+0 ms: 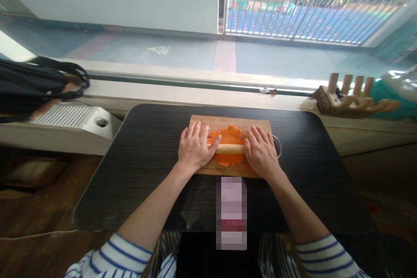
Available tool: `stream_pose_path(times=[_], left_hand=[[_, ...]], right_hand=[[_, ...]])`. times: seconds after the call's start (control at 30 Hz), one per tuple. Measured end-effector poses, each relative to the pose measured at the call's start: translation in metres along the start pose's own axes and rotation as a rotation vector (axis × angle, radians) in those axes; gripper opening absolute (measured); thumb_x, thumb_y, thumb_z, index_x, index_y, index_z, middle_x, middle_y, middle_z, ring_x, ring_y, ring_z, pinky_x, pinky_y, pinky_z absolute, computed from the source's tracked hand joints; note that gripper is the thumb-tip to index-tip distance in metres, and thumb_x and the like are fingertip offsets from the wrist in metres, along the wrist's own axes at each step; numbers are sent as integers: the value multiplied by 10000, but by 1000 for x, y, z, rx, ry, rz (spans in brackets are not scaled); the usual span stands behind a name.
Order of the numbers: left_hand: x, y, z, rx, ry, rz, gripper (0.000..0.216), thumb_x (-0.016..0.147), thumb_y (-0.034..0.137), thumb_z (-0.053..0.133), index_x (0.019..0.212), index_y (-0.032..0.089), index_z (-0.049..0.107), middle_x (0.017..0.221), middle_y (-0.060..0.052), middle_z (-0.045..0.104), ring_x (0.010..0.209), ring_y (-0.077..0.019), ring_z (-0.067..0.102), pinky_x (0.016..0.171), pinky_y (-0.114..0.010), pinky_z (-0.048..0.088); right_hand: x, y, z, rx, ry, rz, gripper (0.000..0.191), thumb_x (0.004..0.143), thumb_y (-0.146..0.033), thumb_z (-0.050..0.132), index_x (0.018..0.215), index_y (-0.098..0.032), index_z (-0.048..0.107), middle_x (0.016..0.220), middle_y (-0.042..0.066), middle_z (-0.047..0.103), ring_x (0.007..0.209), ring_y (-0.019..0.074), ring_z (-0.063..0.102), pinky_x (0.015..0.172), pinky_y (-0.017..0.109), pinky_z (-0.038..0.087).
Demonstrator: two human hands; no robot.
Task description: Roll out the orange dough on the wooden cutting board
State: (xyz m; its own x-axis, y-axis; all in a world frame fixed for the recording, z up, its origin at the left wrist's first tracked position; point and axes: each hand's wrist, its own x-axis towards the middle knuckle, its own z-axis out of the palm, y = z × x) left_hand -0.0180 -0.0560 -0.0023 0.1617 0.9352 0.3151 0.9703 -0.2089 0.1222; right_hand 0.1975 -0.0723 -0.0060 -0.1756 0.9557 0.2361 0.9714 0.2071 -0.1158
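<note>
A wooden cutting board (228, 122) lies on a black table (146, 160). On the board is a flattened sheet of orange dough (230, 134) with ragged edges. A pale wooden rolling pin (230, 149) lies across the dough. My left hand (194, 147) rests palm-down on the pin's left end, fingers stretched forward. My right hand (261, 151) presses flat on the pin's right end in the same way. Both hands hide the ends of the pin.
A metal ring handle (279, 147) sticks out from the board's right side. A wooden rack (352, 95) stands on the sill at the back right. A black bag (35, 82) and a white appliance (74, 119) sit to the left. Behind is a window with bars.
</note>
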Motion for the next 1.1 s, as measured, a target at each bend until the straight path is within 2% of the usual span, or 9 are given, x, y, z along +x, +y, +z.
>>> stream_pose_path(times=[0.17, 0.47, 0.63, 1.1], left_hand=[[-1, -2, 1, -9, 7, 13, 679, 910, 625, 241, 1220, 127, 583, 1350, -186, 530, 1278, -293, 459, 1055, -477, 333], [29, -6, 5, -65, 19, -42, 609, 911, 611, 280, 1147, 154, 606, 1255, -141, 606, 1197, -286, 519, 966, -439, 414], [41, -8, 6, -102, -6, -94, 594, 915, 608, 270, 1093, 167, 625, 1190, -124, 640, 1152, -278, 546, 938, -425, 434], [68, -11, 8, -120, -38, -138, 577, 936, 564, 255, 1011, 153, 652, 1068, -125, 681, 1055, -283, 590, 904, -411, 453]], right_hand=[[-4, 0, 0, 2, 20, -19, 473, 977, -334, 257, 1301, -120, 528, 1419, 115, 484, 1343, 258, 375, 1118, 477, 229], [30, 7, 8, 38, 46, 7, 403, 934, -286, 312, 1212, -172, 581, 1306, 112, 585, 1227, 241, 489, 1053, 454, 294], [39, 9, 10, 53, 68, 13, 405, 924, -280, 325, 1213, -173, 586, 1311, 107, 580, 1215, 245, 494, 1041, 425, 298], [63, 12, 8, 52, -50, 65, 435, 899, -277, 332, 1263, -182, 550, 1349, 117, 542, 1263, 254, 438, 1014, 427, 288]])
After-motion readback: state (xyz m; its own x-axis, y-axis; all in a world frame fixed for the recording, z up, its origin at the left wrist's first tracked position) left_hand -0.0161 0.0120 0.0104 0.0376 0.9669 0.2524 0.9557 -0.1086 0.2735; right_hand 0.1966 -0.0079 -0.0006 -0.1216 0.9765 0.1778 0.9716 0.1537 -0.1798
